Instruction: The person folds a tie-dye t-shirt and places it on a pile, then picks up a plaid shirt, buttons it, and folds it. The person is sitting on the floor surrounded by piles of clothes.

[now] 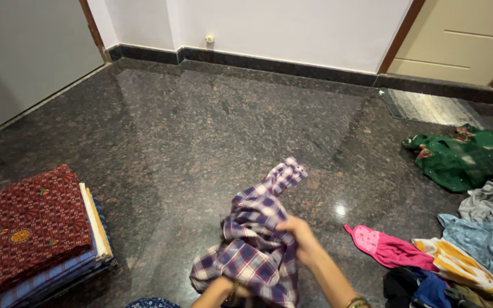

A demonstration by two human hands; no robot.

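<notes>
Behind the checked shirt point(255, 242), the left hand point(236, 292) hides.

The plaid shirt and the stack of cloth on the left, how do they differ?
The plaid shirt is bunched and held up in both hands, right hand and left hand; the stack lies flat on the floor. The shirt is purple and white checks; the stack's top piece is dark red with a print. Both are fabric.

Soft woven cloth, matt and crumpled, is seen in the purple-and-white checked shirt point(255, 245) at bottom centre. The floor point(201, 125) is polished dark speckled stone, glossy with reflections. At lower left, smooth printed fabrics are stacked in a folded pile point(41, 234); a sheen is shown by the green cloth point(463, 157) at right.
</notes>
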